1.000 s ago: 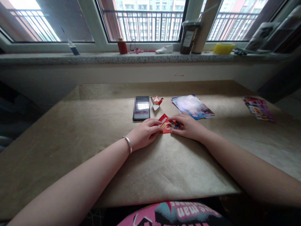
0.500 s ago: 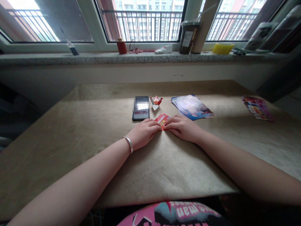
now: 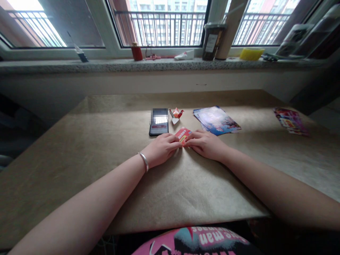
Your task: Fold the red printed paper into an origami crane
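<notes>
Tabletop (image 3: 191, 191), phone (image 3: 158, 129) beside folded bird (image 3: 176, 114), red paper (image 3: 183, 134) nearer

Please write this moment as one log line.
left hand: on red paper | right hand: on red paper | phone: beyond left hand | folded figure: beside phone

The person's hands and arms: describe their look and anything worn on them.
The left hand and right hand show no gloves. The left arm and right arm show no sleeves. A slim, silver-coloured bangle rings the left wrist; none shows on the right.
</notes>
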Demonstrator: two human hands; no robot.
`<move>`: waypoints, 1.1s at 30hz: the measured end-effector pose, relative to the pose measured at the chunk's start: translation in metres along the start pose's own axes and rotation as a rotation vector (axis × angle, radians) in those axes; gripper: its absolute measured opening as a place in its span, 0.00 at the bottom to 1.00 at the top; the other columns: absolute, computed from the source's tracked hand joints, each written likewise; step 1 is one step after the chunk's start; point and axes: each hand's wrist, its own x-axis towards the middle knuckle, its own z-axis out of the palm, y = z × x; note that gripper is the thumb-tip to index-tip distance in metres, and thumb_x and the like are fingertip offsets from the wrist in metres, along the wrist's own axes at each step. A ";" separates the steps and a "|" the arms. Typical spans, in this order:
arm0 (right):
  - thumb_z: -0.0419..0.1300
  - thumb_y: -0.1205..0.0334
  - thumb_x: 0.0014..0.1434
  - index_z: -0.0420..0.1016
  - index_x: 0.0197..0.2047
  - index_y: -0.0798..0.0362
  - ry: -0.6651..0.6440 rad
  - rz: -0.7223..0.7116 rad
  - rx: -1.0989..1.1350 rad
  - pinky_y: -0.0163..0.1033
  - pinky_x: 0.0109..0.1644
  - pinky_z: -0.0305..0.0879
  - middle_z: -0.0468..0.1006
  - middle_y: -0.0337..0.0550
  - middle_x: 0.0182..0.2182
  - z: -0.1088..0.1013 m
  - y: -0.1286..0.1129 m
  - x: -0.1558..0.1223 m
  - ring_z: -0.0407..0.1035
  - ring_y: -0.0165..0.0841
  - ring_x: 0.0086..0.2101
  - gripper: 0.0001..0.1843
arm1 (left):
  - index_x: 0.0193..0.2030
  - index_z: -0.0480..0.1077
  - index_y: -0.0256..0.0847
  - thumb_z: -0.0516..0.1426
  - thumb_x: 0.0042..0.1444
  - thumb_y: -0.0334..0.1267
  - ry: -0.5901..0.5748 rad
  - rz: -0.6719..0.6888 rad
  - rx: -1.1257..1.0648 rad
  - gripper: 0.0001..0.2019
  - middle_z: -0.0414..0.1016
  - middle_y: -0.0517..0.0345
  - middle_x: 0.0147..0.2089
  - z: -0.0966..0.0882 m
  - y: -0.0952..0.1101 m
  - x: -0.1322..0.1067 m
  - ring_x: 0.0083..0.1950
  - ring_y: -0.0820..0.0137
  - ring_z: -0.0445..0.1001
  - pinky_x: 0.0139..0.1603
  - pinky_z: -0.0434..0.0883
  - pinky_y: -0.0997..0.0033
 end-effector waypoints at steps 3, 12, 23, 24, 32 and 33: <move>0.50 0.65 0.61 0.78 0.42 0.46 -0.008 -0.008 -0.027 0.40 0.43 0.63 0.76 0.44 0.40 0.000 0.000 0.000 0.65 0.35 0.39 0.15 | 0.45 0.71 0.40 0.48 0.61 0.31 -0.031 0.010 0.055 0.12 0.71 0.51 0.41 -0.003 0.002 0.001 0.42 0.67 0.66 0.44 0.67 0.66; 0.51 0.66 0.61 0.78 0.42 0.45 -0.021 -0.001 -0.015 0.40 0.44 0.63 0.76 0.43 0.41 0.000 0.003 -0.003 0.66 0.34 0.40 0.15 | 0.40 0.72 0.40 0.47 0.62 0.32 -0.078 0.056 0.068 0.11 0.72 0.54 0.38 -0.018 -0.001 0.000 0.37 0.69 0.66 0.40 0.66 0.69; 0.52 0.68 0.59 0.78 0.42 0.46 -0.010 -0.016 -0.012 0.41 0.46 0.64 0.76 0.44 0.42 -0.001 0.006 -0.006 0.66 0.35 0.42 0.15 | 0.36 0.73 0.39 0.50 0.59 0.30 -0.154 0.026 0.065 0.10 0.73 0.55 0.36 -0.031 -0.003 -0.003 0.37 0.71 0.69 0.39 0.68 0.71; 0.52 0.68 0.59 0.78 0.42 0.46 -0.011 -0.019 -0.014 0.41 0.46 0.64 0.76 0.44 0.42 -0.001 0.006 -0.007 0.66 0.35 0.42 0.15 | 0.36 0.73 0.39 0.50 0.58 0.30 -0.168 0.019 0.068 0.10 0.73 0.55 0.36 -0.032 -0.003 -0.004 0.37 0.70 0.70 0.39 0.68 0.71; 0.52 0.67 0.60 0.78 0.41 0.46 -0.002 -0.019 0.006 0.41 0.46 0.64 0.77 0.44 0.41 -0.001 0.006 -0.007 0.67 0.35 0.42 0.14 | 0.33 0.75 0.40 0.51 0.57 0.30 -0.204 -0.020 0.081 0.10 0.73 0.55 0.34 -0.037 -0.003 -0.005 0.35 0.71 0.70 0.37 0.68 0.72; 0.52 0.67 0.60 0.78 0.41 0.46 0.000 -0.020 0.010 0.41 0.46 0.64 0.77 0.44 0.41 -0.001 0.007 -0.007 0.67 0.35 0.42 0.14 | 0.33 0.75 0.40 0.51 0.56 0.30 -0.210 -0.026 0.089 0.11 0.73 0.55 0.33 -0.038 -0.004 -0.006 0.34 0.72 0.70 0.37 0.68 0.72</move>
